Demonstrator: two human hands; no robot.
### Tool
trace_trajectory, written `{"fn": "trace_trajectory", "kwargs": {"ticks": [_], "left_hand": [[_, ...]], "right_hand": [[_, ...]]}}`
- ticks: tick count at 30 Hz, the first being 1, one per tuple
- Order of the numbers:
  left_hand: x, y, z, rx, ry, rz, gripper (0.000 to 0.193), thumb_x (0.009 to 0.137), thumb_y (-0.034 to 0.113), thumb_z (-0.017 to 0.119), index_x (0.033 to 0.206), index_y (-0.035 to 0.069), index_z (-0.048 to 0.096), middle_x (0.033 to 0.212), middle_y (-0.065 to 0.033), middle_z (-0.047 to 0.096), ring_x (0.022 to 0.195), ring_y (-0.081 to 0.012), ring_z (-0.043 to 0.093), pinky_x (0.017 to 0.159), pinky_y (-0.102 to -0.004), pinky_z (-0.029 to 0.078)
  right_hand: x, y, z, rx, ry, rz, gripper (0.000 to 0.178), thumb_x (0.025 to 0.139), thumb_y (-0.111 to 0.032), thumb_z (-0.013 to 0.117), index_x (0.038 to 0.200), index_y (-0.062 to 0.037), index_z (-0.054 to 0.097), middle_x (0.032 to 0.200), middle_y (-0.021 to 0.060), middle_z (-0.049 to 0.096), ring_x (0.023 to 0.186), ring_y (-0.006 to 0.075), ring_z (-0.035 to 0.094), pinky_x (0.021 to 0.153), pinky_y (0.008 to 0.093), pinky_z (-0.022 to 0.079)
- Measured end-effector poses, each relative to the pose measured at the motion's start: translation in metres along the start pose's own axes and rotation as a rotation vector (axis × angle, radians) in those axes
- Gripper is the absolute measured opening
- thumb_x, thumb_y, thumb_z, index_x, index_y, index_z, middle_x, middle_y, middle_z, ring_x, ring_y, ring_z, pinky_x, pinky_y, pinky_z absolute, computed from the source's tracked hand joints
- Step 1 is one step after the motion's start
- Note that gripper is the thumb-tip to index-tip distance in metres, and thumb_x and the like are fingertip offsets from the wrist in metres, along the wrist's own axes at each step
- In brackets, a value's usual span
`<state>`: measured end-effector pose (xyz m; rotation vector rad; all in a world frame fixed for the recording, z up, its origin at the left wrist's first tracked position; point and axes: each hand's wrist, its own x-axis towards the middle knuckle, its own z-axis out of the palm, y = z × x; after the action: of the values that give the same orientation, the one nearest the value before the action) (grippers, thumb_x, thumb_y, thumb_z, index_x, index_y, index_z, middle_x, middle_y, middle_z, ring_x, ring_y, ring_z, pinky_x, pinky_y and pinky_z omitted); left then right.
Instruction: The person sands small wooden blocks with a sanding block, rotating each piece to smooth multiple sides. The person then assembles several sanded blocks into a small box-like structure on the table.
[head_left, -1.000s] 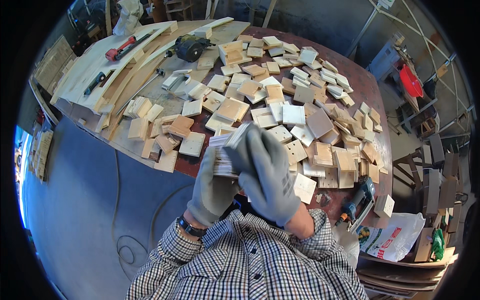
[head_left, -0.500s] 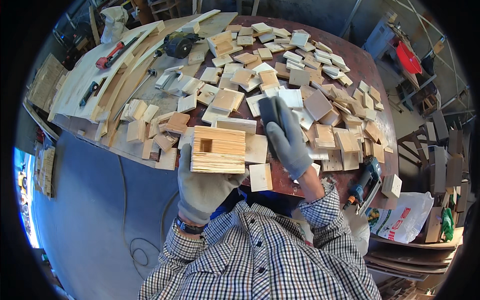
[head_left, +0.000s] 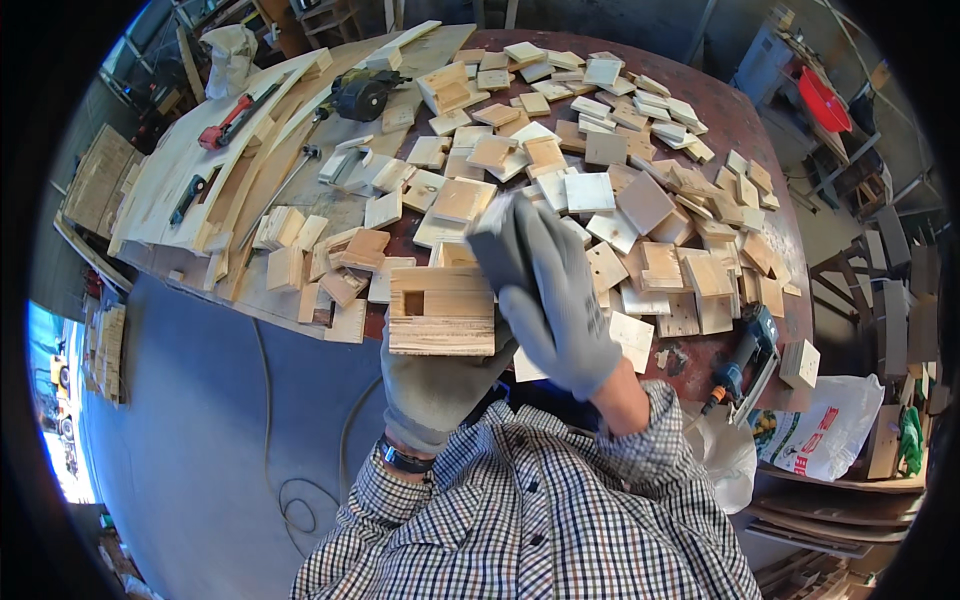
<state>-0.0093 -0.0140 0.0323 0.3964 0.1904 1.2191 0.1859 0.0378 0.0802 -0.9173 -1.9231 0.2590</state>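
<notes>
Gloved left hand (head_left: 437, 385) cupped under a small wooden box (head_left: 441, 310) with a square hole in its face, held up over the near edge of the table (head_left: 745, 120). Gloved right hand (head_left: 556, 290) laid flat against the box's right side, fingers together — pressing, not pinching. Cut wood squares (head_left: 600, 190) scattered across the table; blue drill (head_left: 745, 352) at the near right edge, planks (head_left: 240, 150) and a red tool (head_left: 228, 118) along the left edge.
</notes>
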Motion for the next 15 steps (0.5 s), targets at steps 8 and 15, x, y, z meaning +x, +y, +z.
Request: {"fn": "trace_trajectory", "kwargs": {"ticks": [8, 15], "left_hand": [[0.006, 0.002, 0.018, -0.323, -0.107, 0.025, 0.072, 0.108, 0.057, 0.044, 0.158, 0.005, 0.046, 0.157, -0.0207, 0.051, 0.149, -0.0391, 0.046, 0.129, -0.0610, 0.029], [0.004, 0.020, 0.004, 0.969, 0.363, 0.316, 0.059, 0.106, 0.028, 0.068, 0.154, 0.001, 0.045, 0.149, -0.0128, 0.060, 0.129, -0.0270, 0.066, 0.115, -0.0395, 0.050]], "right_hand": [[0.008, -0.008, -0.020, 0.133, -0.049, -0.070, 0.078, 0.098, -0.027, 0.064, 0.161, 0.0080, 0.035, 0.157, 0.0349, 0.042, 0.136, 0.0490, 0.050, 0.116, 0.0542, 0.039], [-0.050, -0.033, -0.018, 0.268, -0.193, -0.067, 0.077, 0.097, -0.024, 0.067, 0.159, 0.0103, 0.039, 0.158, 0.0388, 0.040, 0.141, 0.0528, 0.046, 0.120, 0.0549, 0.037]]}}
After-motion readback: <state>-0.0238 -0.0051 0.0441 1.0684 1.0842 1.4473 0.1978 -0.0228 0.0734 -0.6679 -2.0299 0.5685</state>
